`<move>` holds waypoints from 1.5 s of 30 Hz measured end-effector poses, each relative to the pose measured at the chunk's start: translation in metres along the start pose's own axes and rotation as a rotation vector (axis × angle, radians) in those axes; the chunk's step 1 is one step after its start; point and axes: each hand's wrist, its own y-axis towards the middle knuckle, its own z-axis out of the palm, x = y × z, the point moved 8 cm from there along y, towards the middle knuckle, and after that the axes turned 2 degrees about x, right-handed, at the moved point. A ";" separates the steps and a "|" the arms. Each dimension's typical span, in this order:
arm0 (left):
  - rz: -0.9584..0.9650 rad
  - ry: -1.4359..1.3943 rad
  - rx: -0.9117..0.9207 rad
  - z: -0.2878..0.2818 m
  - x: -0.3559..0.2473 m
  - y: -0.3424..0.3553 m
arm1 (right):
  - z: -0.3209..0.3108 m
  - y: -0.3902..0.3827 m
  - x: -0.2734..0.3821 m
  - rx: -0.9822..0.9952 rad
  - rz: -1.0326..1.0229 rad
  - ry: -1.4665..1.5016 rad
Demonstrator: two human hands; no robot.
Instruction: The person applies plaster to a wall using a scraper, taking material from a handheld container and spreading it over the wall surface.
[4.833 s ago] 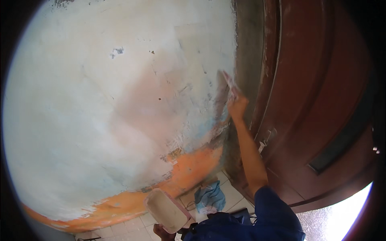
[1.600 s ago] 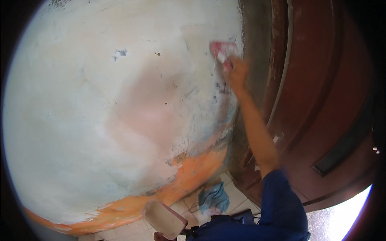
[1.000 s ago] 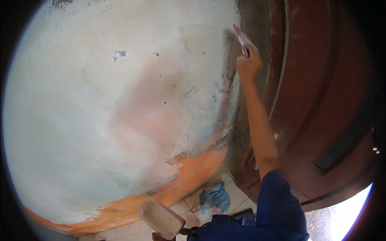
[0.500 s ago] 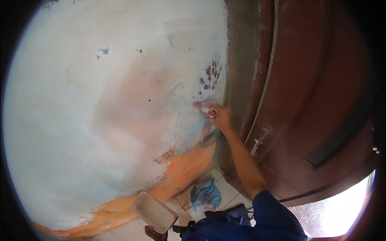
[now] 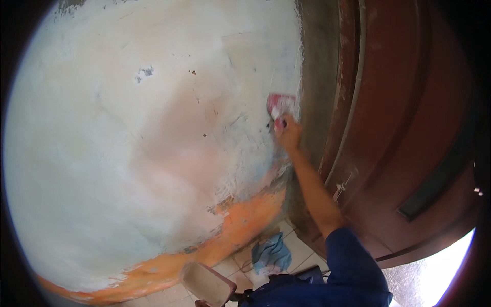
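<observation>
Right grip (image 5: pixel 289 134) closed on the handle of a scraper (image 5: pixel 281 102), arm stretched to the far right part of the wall (image 5: pixel 92 128). Scraper has a broad red blade smeared white, wide edge pointing far, red handle end showing on the left side of the fist. Blade lies roughly parallel to the wall near its right edge; can't confirm contact along the whole blade.

Left grip (image 5: pixel 202 303) mostly cut off by the near edge of view; fingers visible on the near-left end of a tray (image 5: pixel 184 272), holding it. Tray: oblong, rounded corners, pinkish rim, pale inside, tilted, near the person, well apart from the scraper.

Wall: whitish coat, 1 large pinkish area mid-wall, grey chips to the left of that, small dark spots, rough bluish patch just near of the right grip. Orange band (image 5: pixel 250 212) runs along the wall's near edge, border ragged.

Right of the wall: bare grey strip (image 5: pixel 319 77), then dark red door (image 5: pixel 399 112) with 1 metal handle (image 5: pixel 340 190) and a dark narrow panel (image 5: pixel 434 187). Bright light beyond the door's near-right edge.

Near side: pale tiled floor (image 5: pixel 302 245); crumpled blue cloth (image 5: pixel 273 250) on it, right of the tray. Navy sleeve (image 5: pixel 355 258) on the right arm.
</observation>
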 end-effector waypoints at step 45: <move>-0.054 -0.220 -0.090 0.032 -0.014 -0.035 | 0.001 -0.019 -0.001 -0.057 0.002 0.040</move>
